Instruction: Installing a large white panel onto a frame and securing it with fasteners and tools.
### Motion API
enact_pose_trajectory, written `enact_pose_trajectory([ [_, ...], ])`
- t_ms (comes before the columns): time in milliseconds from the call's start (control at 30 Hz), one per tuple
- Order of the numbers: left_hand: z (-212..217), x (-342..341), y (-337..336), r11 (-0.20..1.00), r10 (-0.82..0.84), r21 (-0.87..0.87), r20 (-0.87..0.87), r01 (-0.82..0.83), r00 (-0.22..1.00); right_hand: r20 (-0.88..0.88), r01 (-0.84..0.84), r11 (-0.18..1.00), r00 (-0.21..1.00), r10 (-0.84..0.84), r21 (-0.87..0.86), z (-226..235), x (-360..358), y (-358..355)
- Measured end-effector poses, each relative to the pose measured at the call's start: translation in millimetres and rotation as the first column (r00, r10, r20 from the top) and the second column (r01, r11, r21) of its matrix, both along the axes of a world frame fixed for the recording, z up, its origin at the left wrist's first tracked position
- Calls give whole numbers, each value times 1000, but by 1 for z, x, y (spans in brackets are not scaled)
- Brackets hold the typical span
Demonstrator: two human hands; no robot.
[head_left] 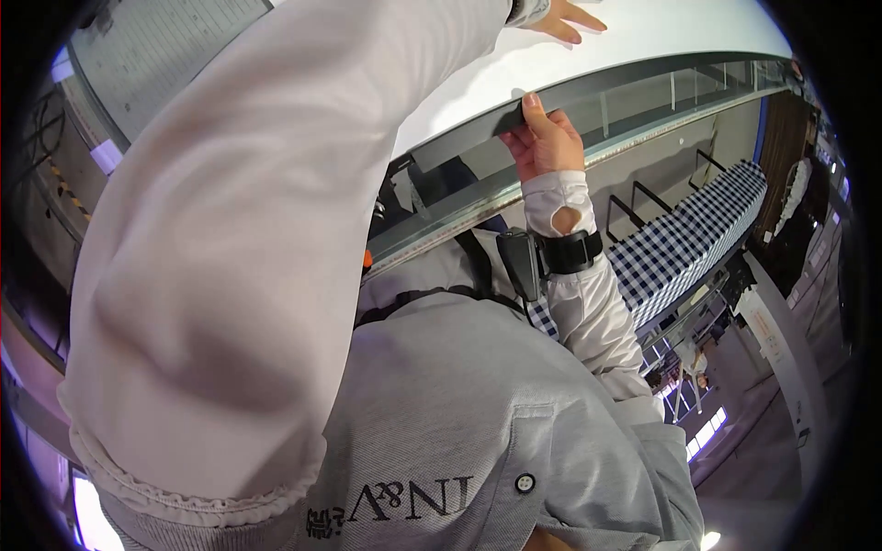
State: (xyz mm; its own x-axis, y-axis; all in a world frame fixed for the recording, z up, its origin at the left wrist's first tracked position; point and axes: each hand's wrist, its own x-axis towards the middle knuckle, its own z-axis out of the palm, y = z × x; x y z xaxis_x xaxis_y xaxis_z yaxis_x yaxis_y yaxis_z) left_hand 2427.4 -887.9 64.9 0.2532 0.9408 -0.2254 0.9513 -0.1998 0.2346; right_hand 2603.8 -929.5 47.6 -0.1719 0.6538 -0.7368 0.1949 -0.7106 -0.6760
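Left hand (562,22) lies palm down on the white table (680,29), fingers loosely spread, gripping nothing visible; the upper frame edge crops part of it. The flat placement presumably steadies the surface while the other side works.

Right hand (544,142), nearer the body, is closed in a pinch: thumb above, fingers curled below, holding a small dark piece (508,120) at the table's rim. The piece sits against the grey strip (450,143) bordering the white; whether it is separate or a fold of that strip cannot be told. The thumb-over grip probably suits feeling along a thin edge.

A metal rail (441,237) runs below the right hand, between it and the torso. A black wrist device (551,254) is strapped behind that hand, likely to leave the fingers free. Farther right lies a checked cloth (694,239).

Writing: 1 line of dark lettering on the grey shirt (413,404), below both hands, inverted from this viewpoint. Ruled panel (165,55), left of the left hand: marks too small to read.
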Motion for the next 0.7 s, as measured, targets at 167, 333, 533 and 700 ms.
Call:
enact_pose_trajectory([
  [167,10,15,12,916,-2,-378,-343,-136,939,16,-121,992,992,122,-16,1,9,19],
  [333,0,-9,-8,999,8,-37,29,-7,1000,-30,-65,996,997,67,67,16,14,161],
  [533,-1,-7,-1,998,-46,-30,68,49,997,614,-43,890,739,-277,453,-15,18,282],
  [700,-7,-9,-1,1000,-16,-5,115,17,993,990,-837,545,-111,-84,-48,-38,35,324],
])
